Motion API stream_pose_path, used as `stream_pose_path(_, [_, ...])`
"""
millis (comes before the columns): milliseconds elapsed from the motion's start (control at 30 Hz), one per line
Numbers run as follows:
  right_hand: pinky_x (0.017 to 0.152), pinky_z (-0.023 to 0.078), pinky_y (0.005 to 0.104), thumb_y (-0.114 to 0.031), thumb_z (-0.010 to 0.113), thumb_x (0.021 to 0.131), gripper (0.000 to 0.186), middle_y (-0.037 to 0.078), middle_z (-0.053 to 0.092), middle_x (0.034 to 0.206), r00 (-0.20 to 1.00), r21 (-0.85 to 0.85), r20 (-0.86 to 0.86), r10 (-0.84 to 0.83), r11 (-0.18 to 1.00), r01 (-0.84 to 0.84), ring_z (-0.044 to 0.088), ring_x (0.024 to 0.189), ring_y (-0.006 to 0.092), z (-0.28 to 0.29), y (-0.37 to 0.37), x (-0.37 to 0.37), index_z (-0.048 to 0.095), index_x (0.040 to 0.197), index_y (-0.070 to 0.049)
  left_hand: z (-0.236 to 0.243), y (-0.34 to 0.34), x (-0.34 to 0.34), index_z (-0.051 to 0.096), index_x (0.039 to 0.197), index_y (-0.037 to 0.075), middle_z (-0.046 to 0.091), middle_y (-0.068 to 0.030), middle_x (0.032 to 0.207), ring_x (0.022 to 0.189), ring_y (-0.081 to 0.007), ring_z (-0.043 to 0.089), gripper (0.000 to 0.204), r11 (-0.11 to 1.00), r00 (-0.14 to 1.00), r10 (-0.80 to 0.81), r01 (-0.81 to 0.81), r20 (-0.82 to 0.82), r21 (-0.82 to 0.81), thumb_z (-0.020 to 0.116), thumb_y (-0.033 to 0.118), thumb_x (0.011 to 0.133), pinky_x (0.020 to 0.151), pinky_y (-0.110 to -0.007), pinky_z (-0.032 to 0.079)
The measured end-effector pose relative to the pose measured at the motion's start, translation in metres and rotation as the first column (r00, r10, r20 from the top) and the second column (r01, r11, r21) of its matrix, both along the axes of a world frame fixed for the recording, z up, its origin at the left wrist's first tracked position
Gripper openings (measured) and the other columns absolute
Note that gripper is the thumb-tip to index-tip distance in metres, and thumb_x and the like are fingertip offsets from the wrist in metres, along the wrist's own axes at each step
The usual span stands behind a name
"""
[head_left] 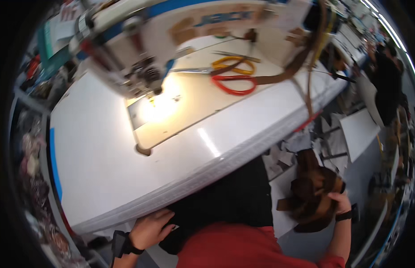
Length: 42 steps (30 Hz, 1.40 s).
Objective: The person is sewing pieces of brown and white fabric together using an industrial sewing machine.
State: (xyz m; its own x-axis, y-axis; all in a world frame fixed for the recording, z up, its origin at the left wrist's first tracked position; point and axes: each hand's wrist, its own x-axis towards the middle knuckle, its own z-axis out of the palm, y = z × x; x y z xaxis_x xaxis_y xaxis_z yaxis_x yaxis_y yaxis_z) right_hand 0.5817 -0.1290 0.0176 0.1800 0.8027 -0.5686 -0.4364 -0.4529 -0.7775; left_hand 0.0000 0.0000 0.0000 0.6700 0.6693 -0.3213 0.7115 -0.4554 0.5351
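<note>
A: What lies farthest left of the sewing machine (140,49)?

B: A blue tape strip (55,165) runs along the left edge of the white table (100,152), well left of the machine and below it in the frame. Between strip and machine, bare tabletop stretches to the near rim.

A: And the person's left hand (150,228)?

B: Below the machine, just under the table's front edge, fingers loosely spread and gripping nothing, resting against dark cloth (234,201) at the lap. A black wrist strap (120,243) sits behind it.

A: Under the machine head?

B: A lit cream base plate (172,111), set into the tabletop, glowing beneath the needle.

A: Right of the machine?

B: Yellow-handled scissors (236,65) and red-handled scissors (234,84) lie on the bed, just beside each other. A brown strap (283,73) crosses the red handles and hangs past the table's far right edge.

A: And farther right?

B: The right hand (339,201), low and well right of the machine, off the table, is closed on a bundle of brown leather pieces (314,196); a dark band circles that wrist. Beneath it, pale floor and scattered offcuts (301,143) are in view. At the far right edge another person in dark clothes (388,80) stands beside a white bench (359,131)
</note>
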Motion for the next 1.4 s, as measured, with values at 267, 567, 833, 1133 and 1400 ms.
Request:
stream_pose_path(267, [0.106, 0.045, 0.0398, -0.021, 0.078, 0.083, 0.072, 0.016, 0.062, 0.134, 0.604, -0.442, 0.457, 0.653, 0.756, -0.483, 0.057, 0.128, 0.0322, -0.122, 0.002, -0.003, 0.047, 0.144, 0.001, -0.036, -0.043, -0.076, 0.068, 0.110, 0.002, 0.070, -0.0215, 0.099, 0.091, -0.0416, 0.067, 0.031, 0.863, 0.852, 0.505, -0.495, -0.135, 0.104, 0.072, 0.020, 0.086, 0.081, -0.048, 0.054])
stream_pose_path(567, [0.079, 0.050, 0.0437, -0.014, 0.075, 0.082, 0.036, 0.022, 0.065, 0.097, -0.041, -0.181, 0.966, 0.255, 0.557, -0.811, 0.063, 0.090, 0.0409, -0.011, 0.138, -0.099, 0.064, 0.112, 0.003, -0.108, -0.102, -0.115, 0.072, 0.106, 0.003, 0.071, -0.0213, 0.101, 0.095, -0.0427, 0.064, 0.031, 0.427, 0.498, 0.864, -0.804, 0.077, 0.413, 0.074, 0.018, 0.079, 0.089, -0.049, 0.048])
stream_pose_path(833, [0.079, 0.053, 0.0429, -0.001, 0.068, 0.091, 0.018, 0.019, 0.068, 0.100, -0.066, -0.053, 0.997, -0.043, 0.258, -0.965, 0.065, 0.087, 0.0384, 0.080, 0.191, -0.244, 0.068, 0.109, 0.000, -0.186, -0.189, -0.166, 0.066, 0.110, 0.002, 0.066, -0.0195, 0.115, 0.107, -0.0405, 0.059, 0.038, -0.231, -0.102, 0.955, -0.845, 0.278, 0.482, 0.077, 0.015, 0.076, 0.094, -0.051, 0.044])
stream_pose_path(1133, [0.080, 0.053, 0.0422, 0.000, 0.065, 0.092, 0.012, 0.020, 0.065, 0.100, 0.080, 0.084, 0.990, -0.119, 0.027, -0.996, 0.064, 0.089, 0.0361, 0.072, 0.229, -0.325, 0.068, 0.103, 0.002, -0.183, -0.176, -0.258, 0.053, 0.138, 0.005, 0.058, -0.0188, 0.129, 0.121, -0.0395, 0.051, 0.075, -0.351, -0.230, 0.936, -0.694, 0.268, 0.629, 0.082, 0.037, 0.078, 0.102, -0.048, 0.041])
stream_pose_path(1400, [0.078, 0.048, 0.0431, -0.001, 0.063, 0.093, 0.003, 0.017, 0.063, 0.091, 0.189, 0.200, 0.970, -0.150, 0.060, -0.978, 0.058, 0.083, 0.0331, 0.052, 0.236, -0.340, 0.065, 0.093, 0.001, -0.150, -0.116, -0.231, 0.055, 0.137, 0.008, 0.064, -0.0199, 0.121, 0.116, -0.0377, 0.058, 0.081, -0.090, -0.091, 0.996, -0.943, 0.012, 0.321, 0.083, 0.053, 0.075, 0.097, -0.047, 0.042])
